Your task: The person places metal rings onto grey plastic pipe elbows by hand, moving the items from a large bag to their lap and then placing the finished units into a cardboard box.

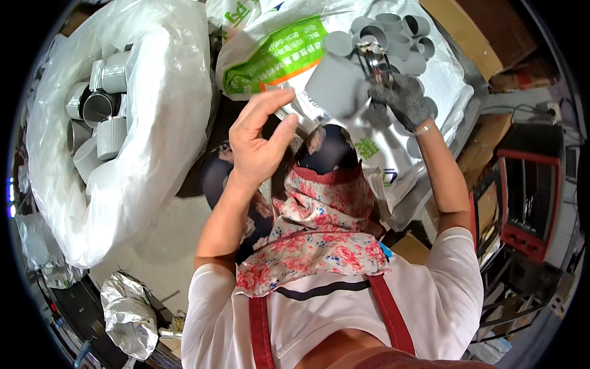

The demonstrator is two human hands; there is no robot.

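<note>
My left hand [261,141] is bare and raised above my knees. Its thumb stands apart from its bent fingers, with nothing between them. My right hand [402,101], in a dark grey knitted glove, is closed on a shiny metal hand tool [373,61] whose exact kind I cannot make out. Beside the tool is a large grey piece [335,86], blurred; whether the right hand touches it is unclear. Several short grey plastic pipe pieces [399,44] lie in a pile around the tool and beyond it, on a white printed plastic sack [445,80].
A big translucent plastic bag [157,147] at the left holds several grey pipe pieces [112,135]. A red-framed appliance [530,197] stands at the right. Cardboard [461,31] is at the far right, and a crumpled silvery bag [129,317] lies at the lower left.
</note>
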